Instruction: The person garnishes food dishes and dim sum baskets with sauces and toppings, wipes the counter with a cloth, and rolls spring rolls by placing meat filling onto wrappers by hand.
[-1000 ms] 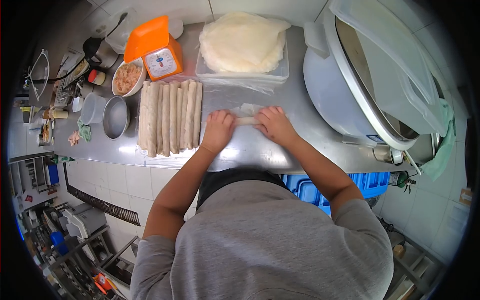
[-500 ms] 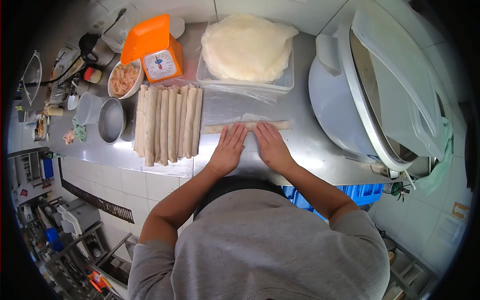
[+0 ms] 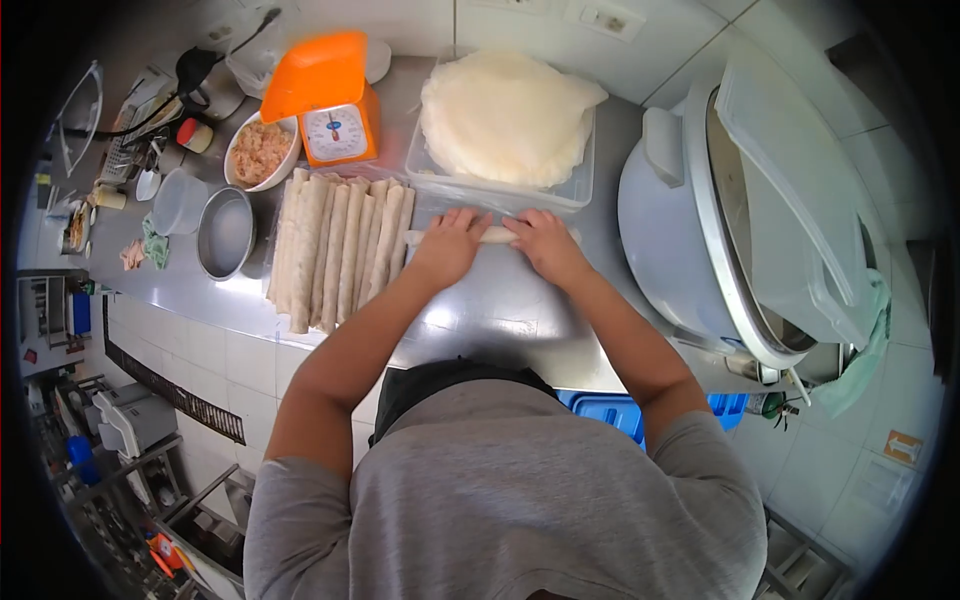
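On the steel table, a long pale roll (image 3: 497,235) lies crosswise under my two hands. My left hand (image 3: 450,246) rests over its left part with fingers bent around it. Over the right part is my right hand (image 3: 545,246), its fingers also curled on the roll. The roll's middle shows between the hands. To the left, several finished rolls (image 3: 345,240) lie side by side on plastic film. Beyond my hands, thin round wrappers (image 3: 508,118) are stacked in a clear plastic tray (image 3: 585,192).
An orange scale (image 3: 340,125), a bowl of pinkish filling (image 3: 262,152) and a metal bowl (image 3: 226,232) stand at the left. A large lidded pot (image 3: 660,240) takes up the right side. The table's front edge (image 3: 580,388) is close to my body.
My hands, flat on the roll half a second ago, are now curled over it and farther forward. The roll has moved away from my body. The camera view has shifted slightly.
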A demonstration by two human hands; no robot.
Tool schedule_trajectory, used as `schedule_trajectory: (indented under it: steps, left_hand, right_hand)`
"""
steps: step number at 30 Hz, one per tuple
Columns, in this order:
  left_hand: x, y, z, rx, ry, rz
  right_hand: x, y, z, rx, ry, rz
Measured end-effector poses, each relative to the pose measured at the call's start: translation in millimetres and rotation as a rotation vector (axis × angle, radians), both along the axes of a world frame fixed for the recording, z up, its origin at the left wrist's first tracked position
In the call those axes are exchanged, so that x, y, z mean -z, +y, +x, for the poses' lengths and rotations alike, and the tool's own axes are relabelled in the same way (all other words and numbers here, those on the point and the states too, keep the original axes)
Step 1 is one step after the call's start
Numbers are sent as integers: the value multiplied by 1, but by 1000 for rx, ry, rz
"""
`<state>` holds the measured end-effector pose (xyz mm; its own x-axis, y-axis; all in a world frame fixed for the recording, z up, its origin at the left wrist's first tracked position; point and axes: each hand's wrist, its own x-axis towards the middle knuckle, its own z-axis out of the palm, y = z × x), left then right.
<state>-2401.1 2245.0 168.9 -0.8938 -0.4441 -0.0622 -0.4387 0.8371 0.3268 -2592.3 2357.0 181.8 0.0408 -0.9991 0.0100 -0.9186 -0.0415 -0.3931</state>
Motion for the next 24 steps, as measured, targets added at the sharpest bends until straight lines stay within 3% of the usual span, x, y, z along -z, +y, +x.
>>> schedule_trajectory:
  steps: [2, 3, 5, 8, 10, 13, 16, 18, 21, 24]
  left_hand:
    - [-7, -33, 7, -28, -153, 191]
    - [-20, -48, 20, -75, -115, 516]
    - [-71, -76, 44, -144, -19, 1155]
    - [-141, -35, 60, -132, 779, 1544]
    - [-168, 8, 38, -224, 1002, 1526]
    - [-183, 37, 27, -300, 1095, 1312]
    - [-200, 62, 22, -414, 1022, 941]
    - [-194, 68, 24, -364, 992, 718]
    - [-189, 76, 23, -338, 1019, 631]
    - [-195, 90, 24, -394, 1005, 739]
  right_hand:
    - [-3, -6, -18, 117, -409, 333]
    - [-8, -11, -28, 174, -611, 498]
    - [-34, 0, -31, 116, -690, 488]
    - [-59, 22, -10, 154, -1192, 536]
    - [-72, 29, 10, 128, -1515, 621]
    - [-106, 31, 53, 132, -1252, 88]
    - [-170, 47, 67, 70, -647, -725]
    - [-209, 61, 78, -51, -392, -780]
    - [-226, 65, 87, -117, -75, -823]
    - [-226, 61, 94, -98, 73, -806]
